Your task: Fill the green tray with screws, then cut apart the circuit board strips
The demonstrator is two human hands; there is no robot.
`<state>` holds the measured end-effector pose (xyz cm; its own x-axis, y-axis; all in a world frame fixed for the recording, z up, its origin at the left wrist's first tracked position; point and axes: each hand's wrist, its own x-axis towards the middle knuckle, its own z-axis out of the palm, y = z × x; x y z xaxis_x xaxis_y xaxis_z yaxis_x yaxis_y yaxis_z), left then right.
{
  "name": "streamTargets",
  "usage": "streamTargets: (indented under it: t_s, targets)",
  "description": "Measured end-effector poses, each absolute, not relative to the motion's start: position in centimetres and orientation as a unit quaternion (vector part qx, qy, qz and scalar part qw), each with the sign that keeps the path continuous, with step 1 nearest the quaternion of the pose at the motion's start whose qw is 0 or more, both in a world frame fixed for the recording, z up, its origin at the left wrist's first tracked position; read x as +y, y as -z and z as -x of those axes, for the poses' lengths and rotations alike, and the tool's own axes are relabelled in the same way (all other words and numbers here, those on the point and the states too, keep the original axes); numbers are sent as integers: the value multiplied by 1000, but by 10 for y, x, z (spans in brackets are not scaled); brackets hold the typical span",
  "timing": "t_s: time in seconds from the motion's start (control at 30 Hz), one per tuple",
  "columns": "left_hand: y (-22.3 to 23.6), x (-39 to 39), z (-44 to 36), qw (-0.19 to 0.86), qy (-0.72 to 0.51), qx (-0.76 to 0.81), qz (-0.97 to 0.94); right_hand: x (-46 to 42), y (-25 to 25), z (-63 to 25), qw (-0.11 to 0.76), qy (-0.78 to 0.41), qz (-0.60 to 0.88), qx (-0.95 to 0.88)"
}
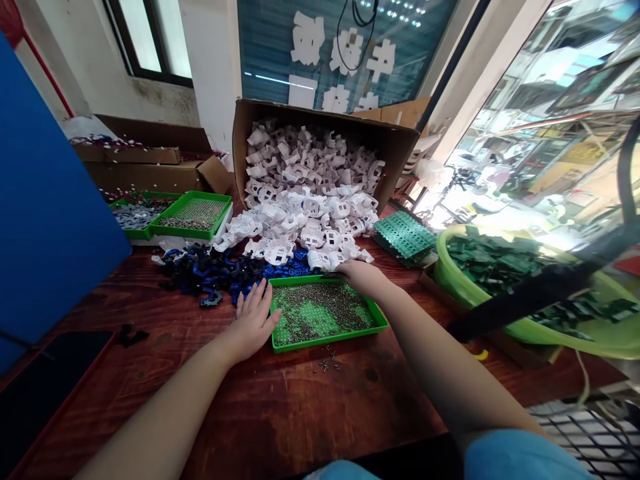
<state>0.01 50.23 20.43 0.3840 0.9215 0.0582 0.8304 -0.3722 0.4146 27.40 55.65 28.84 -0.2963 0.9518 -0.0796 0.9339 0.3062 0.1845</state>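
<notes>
A green tray (379, 325) full of small metal screws lies on the wooden table in front of me. My left hand (254, 318) rests flat against the tray's left edge, fingers stretched out, next to a heap of blue plastic parts (215, 270). My right hand (361, 275) sits at the tray's far right corner, fingers curled down at the edge of a pile of white plastic parts (305, 220); what they hold, if anything, is hidden.
A tipped cardboard box (400, 143) spills the white parts. Two more green trays (193, 213) sit at the left, with a stack of green grids (404, 235) and a green basin (453, 280) of dark green parts at the right. A blue board (45, 213) stands left; loose screws (327, 363) lie near the tray.
</notes>
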Motion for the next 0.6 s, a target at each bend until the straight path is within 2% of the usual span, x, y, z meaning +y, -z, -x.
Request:
streamTargets:
  t_s: [0.27, 0.6]
  targets:
    - [-201, 504, 0, 156, -143, 534, -819, 550, -287, -284, 128, -43, -599, 789]
    - [-197, 504, 2, 143, -164, 527, -821, 557, -288, -278, 128, -32, -594, 794]
